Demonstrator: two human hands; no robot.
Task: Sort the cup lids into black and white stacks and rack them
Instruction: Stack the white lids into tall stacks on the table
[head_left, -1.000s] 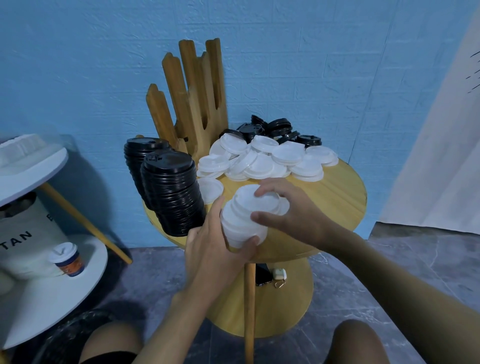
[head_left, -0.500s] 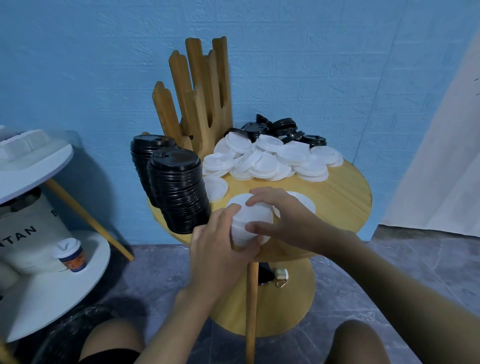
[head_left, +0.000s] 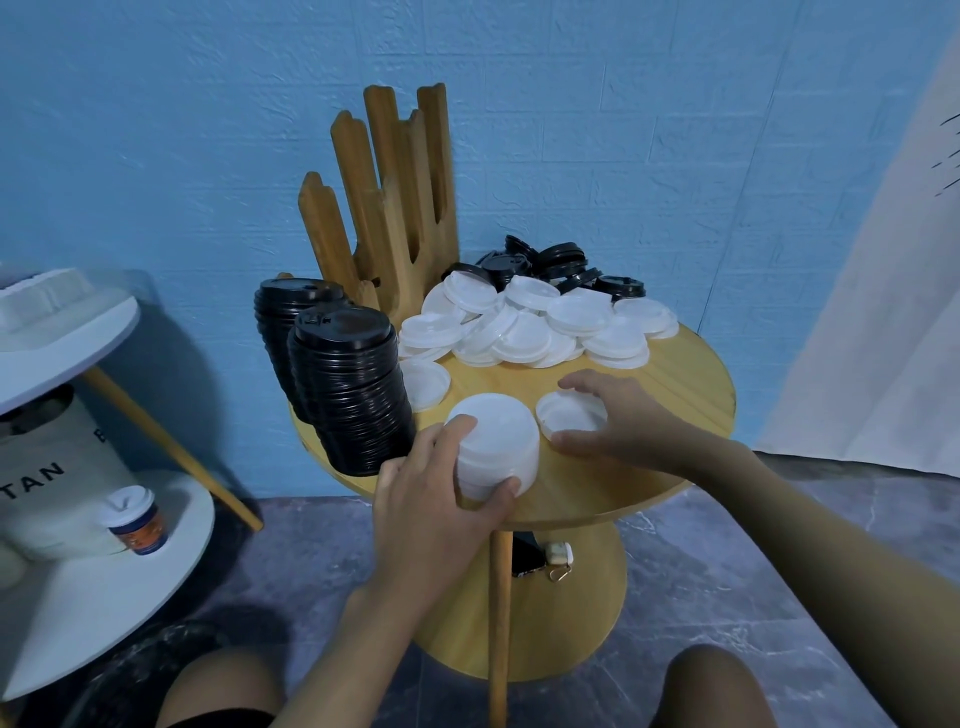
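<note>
Left hand (head_left: 436, 499): fingers curled, gripping white lid stack (head_left: 496, 441) on counter (head_left: 675, 374). Right hand (head_left: 623, 421): thumb and fingers curled around single white lid (head_left: 569, 415).

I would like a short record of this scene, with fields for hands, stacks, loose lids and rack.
left hand: grips the white lid stack on the table
right hand: fingers curled round a single white lid beside it
black stacks: two, on the table's left
loose lids: white pile, black lids behind it
rack: wooden, no lids seen in it
</note>
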